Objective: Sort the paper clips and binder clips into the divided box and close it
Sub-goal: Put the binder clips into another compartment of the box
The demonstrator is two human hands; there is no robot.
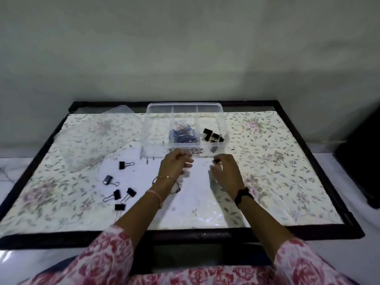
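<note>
The clear divided box (pixel 152 128) stands open at the back middle of the table. Blue paper clips (pixel 183 133) fill its middle compartment and black binder clips (pixel 211 135) lie in the right one. Several loose binder clips (pixel 117 194) lie on the table to the left. A few paper clips (pixel 147 160) rest by the box's front left corner. My left hand (pixel 174 165) hovers just before the box with its fingers curled and blurred. My right hand (pixel 226 171) is beside it, pinching a small dark binder clip (pixel 217 161) at the fingertips.
The box's clear lid (pixel 98 140) lies tilted at the back left. A floral cloth (pixel 277 161) covers the dark-framed table (pixel 349 223). A tiny dark piece (pixel 232 149) sits right of the box. A wall rises close behind the table.
</note>
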